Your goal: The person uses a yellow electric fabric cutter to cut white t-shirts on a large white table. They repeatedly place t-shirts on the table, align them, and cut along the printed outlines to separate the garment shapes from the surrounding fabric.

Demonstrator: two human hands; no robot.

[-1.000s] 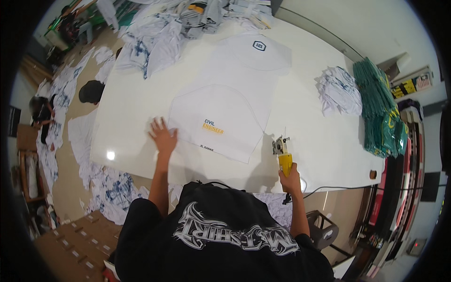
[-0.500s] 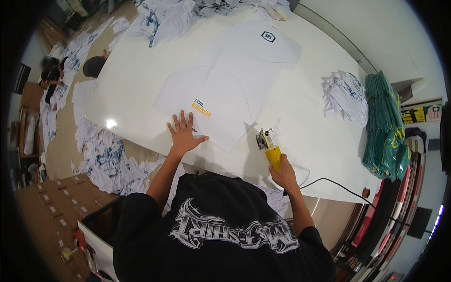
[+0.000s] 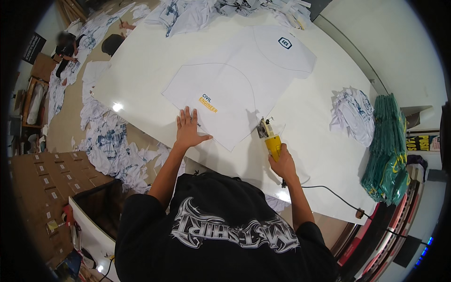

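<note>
White fabric with thin printed outlines of garment pieces and small blue and yellow lettering lies flat on a white table. My left hand is spread flat on its near left edge, fingers pointing away from me. My right hand is wrapped round the yellow body of a corded electric rotary cutter. The cutter's metal head is at the fabric's right edge, beside a curved printed line. Its blade's exact contact with the cloth is too small to tell.
Crumpled printed fabric and stacked green packets lie on the right. More cloth is heaped at the far edge. A black cord trails right from the cutter. Cloth and cardboard boxes lie left; other people work there.
The cutter has moved forward along the fabric's right edge, with my right hand still around it. My left hand stays flat on the cloth. The whole view has turned slightly.
</note>
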